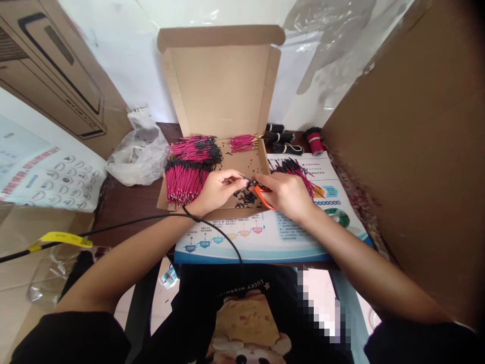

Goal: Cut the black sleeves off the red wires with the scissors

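My left hand (pixel 217 189) is closed in a pinch on a thin dark wire end, fingertips meeting over the floor of an open cardboard box (pixel 223 91). My right hand (pixel 288 194) grips an orange-handled cutter (pixel 261 194) whose tip touches that wire. Small black cut-off bits (pixel 244 198) lie scattered under both hands. Piles of pink wires with black ends (pixel 187 179) fill the box's left side, with more pink wires (pixel 242 143) at its back.
Another bunch of pink and black wires (pixel 293 169) lies on a printed poster (pixel 261 235) to the right. Black wire bundles (pixel 282 139) and a red bundle (pixel 314 140) sit behind. A plastic bag (pixel 138 151) is left; a cardboard wall (pixel 413 151) right. A black cable (pixel 151 220) crosses my left wrist.
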Tool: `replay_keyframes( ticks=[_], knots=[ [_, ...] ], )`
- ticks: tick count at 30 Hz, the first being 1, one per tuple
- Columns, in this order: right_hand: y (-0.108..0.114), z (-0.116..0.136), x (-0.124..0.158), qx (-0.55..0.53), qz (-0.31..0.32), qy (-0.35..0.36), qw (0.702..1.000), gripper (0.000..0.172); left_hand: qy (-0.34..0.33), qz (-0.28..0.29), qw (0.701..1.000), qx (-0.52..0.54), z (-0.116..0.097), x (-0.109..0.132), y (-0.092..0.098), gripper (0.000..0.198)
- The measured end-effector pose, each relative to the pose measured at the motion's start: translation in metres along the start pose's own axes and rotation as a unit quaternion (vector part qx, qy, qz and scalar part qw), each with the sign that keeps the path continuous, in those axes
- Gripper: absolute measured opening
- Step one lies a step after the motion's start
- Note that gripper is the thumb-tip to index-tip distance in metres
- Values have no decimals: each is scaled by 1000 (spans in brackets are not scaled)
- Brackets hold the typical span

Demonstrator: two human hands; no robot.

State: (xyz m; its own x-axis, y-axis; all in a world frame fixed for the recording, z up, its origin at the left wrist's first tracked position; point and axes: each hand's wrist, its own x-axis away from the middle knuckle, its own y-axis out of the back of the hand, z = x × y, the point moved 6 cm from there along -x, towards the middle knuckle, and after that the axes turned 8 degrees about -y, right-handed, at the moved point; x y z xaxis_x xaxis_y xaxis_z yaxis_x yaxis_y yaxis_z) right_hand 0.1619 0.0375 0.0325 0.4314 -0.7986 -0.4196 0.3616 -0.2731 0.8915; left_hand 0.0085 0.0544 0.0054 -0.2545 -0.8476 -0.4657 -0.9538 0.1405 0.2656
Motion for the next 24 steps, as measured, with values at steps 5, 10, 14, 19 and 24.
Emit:
replay_keyframes(
  ticks=[5, 10, 14, 19, 24],
  knots=[
    [-2, -3, -1, -40, 0, -45, 998, 36, 17, -8, 999, 38, 5, -1, 0, 19],
    [1, -5, -1, -91, -17, -79, 993, 33, 40, -40, 995, 83, 10, -2, 3, 22],
    [2, -3, -1, -93, -13, -70, 993, 36, 40, -51, 994, 91, 10, -2, 3, 23],
    [1, 0, -1, -78, -11, -63, 995, 38, 36, -50, 995, 78, 9, -4, 3, 26],
    [-1, 0, 0, -80, 0, -65, 995, 39, 24, -35, 997, 57, 10, -4, 4, 26]
  ],
)
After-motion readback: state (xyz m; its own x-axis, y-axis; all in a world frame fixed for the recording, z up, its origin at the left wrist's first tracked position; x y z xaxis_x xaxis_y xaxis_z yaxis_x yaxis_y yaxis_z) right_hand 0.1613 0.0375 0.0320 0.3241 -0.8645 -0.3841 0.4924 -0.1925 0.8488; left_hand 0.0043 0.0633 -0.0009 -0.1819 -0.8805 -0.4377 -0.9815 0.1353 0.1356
